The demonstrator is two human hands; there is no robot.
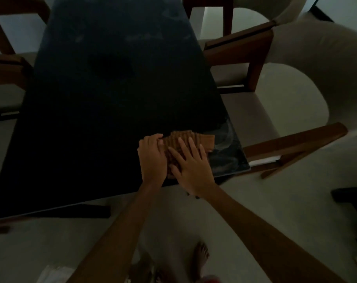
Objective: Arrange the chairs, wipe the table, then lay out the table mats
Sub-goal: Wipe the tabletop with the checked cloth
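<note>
Both hands [153,158] [191,168] flat-ish atop brown ribbed cloth [189,139], table [92,99] corner.

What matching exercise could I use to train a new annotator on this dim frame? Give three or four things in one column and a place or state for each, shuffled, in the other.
Things:
1. right hand
2. left hand
3. brown ribbed mat
4. dark table

Places or states:
A. lies near the table's right front corner, under both hands
B. fingers curled over the mat's left edge
C. flanked by wooden chairs on both sides
D. pressed flat on the mat, fingers straight

Pairs: 1-D, 2-B, 3-A, 4-C
</note>
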